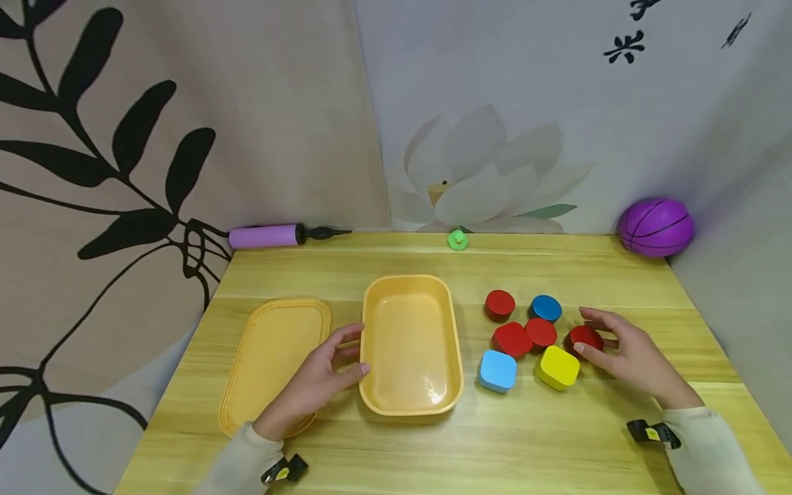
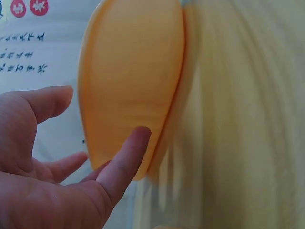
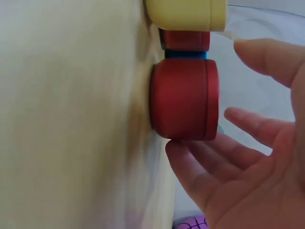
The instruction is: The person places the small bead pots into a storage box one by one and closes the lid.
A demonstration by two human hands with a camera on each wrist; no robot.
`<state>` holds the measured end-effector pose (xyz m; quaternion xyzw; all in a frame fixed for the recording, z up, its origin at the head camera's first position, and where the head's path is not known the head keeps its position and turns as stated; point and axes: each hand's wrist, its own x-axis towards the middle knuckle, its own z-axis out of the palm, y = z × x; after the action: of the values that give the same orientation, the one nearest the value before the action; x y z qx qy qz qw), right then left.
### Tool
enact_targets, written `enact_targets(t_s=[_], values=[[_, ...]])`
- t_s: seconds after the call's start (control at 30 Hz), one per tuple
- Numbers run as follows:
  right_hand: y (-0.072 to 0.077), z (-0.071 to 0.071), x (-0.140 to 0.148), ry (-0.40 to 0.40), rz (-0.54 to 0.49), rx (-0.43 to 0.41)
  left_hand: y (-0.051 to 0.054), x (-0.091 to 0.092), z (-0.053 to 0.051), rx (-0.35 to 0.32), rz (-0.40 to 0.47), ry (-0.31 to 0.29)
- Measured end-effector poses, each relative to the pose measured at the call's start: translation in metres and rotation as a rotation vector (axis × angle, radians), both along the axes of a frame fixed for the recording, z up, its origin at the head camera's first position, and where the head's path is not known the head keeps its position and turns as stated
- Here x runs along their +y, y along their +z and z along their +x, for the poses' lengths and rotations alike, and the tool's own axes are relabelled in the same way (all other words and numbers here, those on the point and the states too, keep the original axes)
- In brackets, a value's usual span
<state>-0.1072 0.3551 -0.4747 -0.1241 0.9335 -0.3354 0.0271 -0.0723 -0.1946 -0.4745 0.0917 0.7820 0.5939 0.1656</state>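
Rightmost red tin (image 1: 586, 337) stands upright on the desk (image 1: 526, 447), my right hand (image 1: 634, 357) loosely around it, unclenched; I should grip its sides evenly. My left hand (image 1: 318, 375), relaxed, lies beside the box (image 1: 411, 350).

Glossy plastic-looking tray (image 1: 410, 337), smooth wood-grain table (image 1: 526, 447), satiny metallic red tin (image 3: 183, 100)
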Motion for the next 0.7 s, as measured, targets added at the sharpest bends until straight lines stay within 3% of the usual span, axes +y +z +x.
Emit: enact_targets(t_s=[0.2,0.47,0.7], values=[[-0.007,0.004,0.003,0.010,0.039,-0.054,-0.004,0.004,0.002,-0.009,0.010,-0.037],[-0.007,0.003,0.003,-0.004,0.040,-0.050,-0.003,0.004,0.002,-0.062,0.053,-0.018],[0.005,0.008,-0.001,-0.004,0.045,0.069,-0.005,0.005,0.000,-0.074,0.080,-0.024]])
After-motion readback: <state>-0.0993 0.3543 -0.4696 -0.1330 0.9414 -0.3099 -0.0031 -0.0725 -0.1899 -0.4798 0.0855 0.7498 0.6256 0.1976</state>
